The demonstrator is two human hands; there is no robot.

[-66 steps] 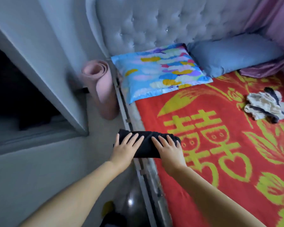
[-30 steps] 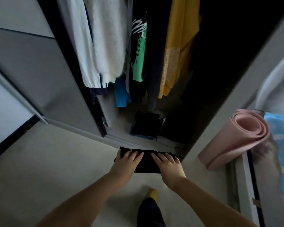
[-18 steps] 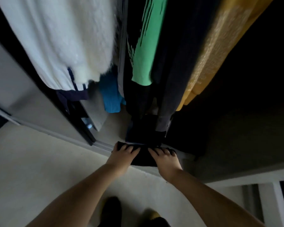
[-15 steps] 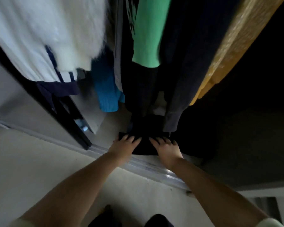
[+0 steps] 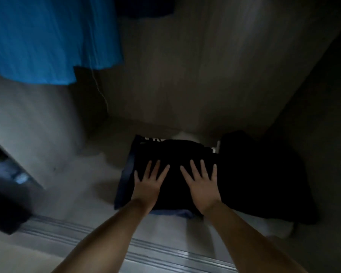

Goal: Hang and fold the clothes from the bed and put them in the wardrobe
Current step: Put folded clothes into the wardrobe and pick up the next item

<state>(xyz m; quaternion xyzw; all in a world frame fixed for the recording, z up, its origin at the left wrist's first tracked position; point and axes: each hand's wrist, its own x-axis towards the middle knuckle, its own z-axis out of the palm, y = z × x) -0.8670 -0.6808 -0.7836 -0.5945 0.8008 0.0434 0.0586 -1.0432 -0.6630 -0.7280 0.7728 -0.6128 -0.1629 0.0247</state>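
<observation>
A folded black garment (image 5: 175, 152) lies on top of a stack of folded clothes, with a dark blue one (image 5: 126, 178) under it, on the wardrobe floor (image 5: 77, 174). My left hand (image 5: 148, 184) and my right hand (image 5: 202, 186) rest side by side on the garment's near half. Their fingers are spread over its top and both thumbs are hidden beneath it, so both hands grip it. Where the garment ends against the stack is lost in the dark.
A second dark pile (image 5: 264, 174) sits right of the stack on something white (image 5: 274, 227). A bright blue garment (image 5: 47, 36) hangs at the upper left. The metal sliding-door track (image 5: 165, 251) crosses under my forearms, and a dark door edge (image 5: 8, 203) stands at the left.
I carried the black garment from the bed to the wardrobe, leaned in under the hanging clothes and brought it down onto the stack on the wardrobe floor.
</observation>
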